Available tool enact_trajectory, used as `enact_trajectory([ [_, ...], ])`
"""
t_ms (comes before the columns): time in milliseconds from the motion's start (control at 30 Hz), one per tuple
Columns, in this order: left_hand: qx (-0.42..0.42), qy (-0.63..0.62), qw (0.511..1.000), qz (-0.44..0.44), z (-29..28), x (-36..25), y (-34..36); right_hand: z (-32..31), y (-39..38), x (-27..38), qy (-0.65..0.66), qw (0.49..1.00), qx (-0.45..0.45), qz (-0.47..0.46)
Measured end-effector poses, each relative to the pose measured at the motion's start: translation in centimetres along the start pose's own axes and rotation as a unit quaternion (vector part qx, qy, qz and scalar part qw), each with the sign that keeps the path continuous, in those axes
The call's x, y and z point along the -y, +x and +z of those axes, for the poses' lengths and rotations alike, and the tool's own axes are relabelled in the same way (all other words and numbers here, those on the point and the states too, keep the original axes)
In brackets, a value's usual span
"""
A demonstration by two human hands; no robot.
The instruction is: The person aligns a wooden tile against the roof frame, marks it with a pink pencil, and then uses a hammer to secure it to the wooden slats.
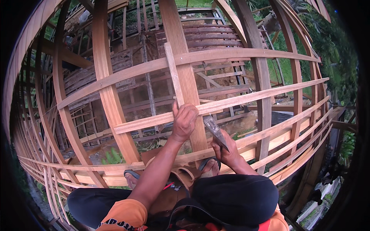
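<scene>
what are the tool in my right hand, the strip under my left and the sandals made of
Tool in your right hand: likely metal, worn grey, from its dull, patchy sheen. Strip under your left hand: bare wood, seemingly unfinished, from its pale tan colour and grain. Sandals: perhaps rubber or plastic, dark and matte, but too small to tell for sure.

Pale batten crosswise, short stick lengthwise, tilted grey hammer
</scene>
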State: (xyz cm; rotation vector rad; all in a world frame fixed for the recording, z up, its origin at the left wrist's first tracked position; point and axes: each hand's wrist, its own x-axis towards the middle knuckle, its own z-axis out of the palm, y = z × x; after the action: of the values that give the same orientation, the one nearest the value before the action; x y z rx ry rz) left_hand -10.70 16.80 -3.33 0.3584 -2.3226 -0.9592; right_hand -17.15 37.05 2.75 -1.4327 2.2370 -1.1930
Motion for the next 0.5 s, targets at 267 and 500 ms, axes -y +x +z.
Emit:
enact_trajectory([
  [267,-0.011,-0.017,1.000,0.001,-0.2,0.6,-0.5,0.0,-0.3,0.5,0.065,0.998,-0.001,0.021],
  [500,-0.019,0.004,1.000,0.014,0.6,0.4,0.1,0.4,0.7,-1.2,0.060,0.989,0.021,0.135],
])
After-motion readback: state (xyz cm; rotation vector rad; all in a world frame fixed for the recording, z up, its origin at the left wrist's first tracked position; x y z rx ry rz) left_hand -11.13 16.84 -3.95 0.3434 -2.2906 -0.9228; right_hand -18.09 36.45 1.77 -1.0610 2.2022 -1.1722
